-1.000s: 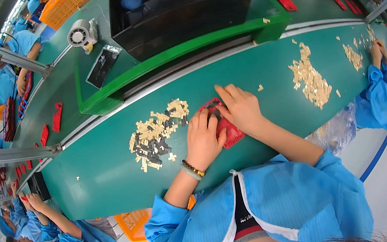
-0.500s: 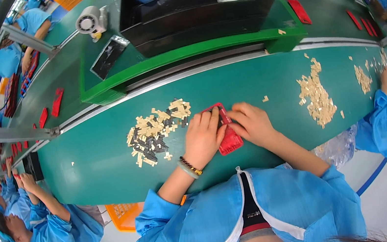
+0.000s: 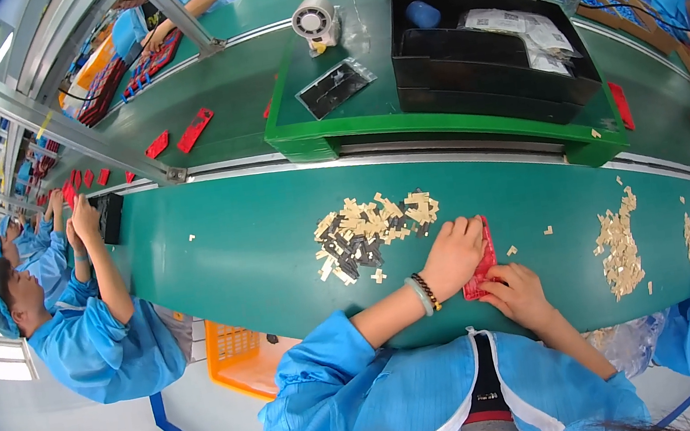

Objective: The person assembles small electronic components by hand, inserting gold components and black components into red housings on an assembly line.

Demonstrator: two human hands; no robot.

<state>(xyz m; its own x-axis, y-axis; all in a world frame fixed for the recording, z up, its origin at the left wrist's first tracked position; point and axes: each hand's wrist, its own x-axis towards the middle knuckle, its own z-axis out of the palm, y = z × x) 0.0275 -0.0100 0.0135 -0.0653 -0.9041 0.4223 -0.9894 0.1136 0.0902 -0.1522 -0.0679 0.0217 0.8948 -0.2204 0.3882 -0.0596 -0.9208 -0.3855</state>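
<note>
Red case (image 3: pixel 484 262) sits between half-curled left hand (image 3: pixel 455 255) and half-curled right hand (image 3: pixel 516 292), touching both; grips unclear.

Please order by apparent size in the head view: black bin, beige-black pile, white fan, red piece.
Black bin
Beige-black pile
White fan and red piece: unsure, the left hand partly covers the piece.

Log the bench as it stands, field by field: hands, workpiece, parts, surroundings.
Left hand: over the red piece, fingers toward its far end
Right hand: fingers at the red piece's near end
Grip: too hidden to tell
Left of hands: mixed pile of pale and dark pieces
Right of hands: pale pile
Beyond: green stand carrying a black bin and small fan
</note>
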